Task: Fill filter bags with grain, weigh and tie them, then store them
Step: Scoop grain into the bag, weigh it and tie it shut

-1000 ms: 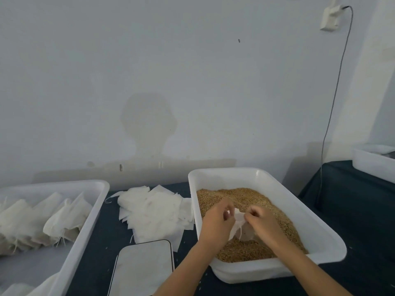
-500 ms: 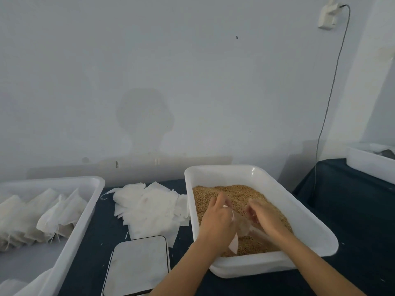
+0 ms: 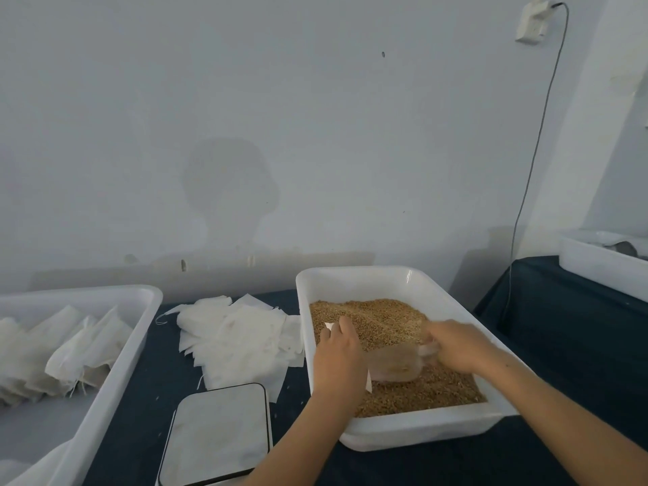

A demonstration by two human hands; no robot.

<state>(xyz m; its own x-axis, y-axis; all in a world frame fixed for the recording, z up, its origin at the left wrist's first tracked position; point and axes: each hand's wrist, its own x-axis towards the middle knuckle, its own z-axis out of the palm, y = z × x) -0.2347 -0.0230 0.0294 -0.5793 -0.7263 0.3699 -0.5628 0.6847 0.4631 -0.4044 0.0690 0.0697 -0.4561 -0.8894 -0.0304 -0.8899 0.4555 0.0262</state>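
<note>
A: So, left to right: which step is this?

B: Filling, I'd judge. The left hand [image 3: 338, 359] pinches the filter bag [image 3: 368, 378] over the grain [image 3: 385, 317] in the tub [image 3: 354, 275]. The right hand [image 3: 456, 349] grips a clear scoop [image 3: 394, 363] just beside it.

A: Next?

B: Tipping the scoop into the bag's mouth, which must stay open; then the scale [image 3: 219, 433].
</note>
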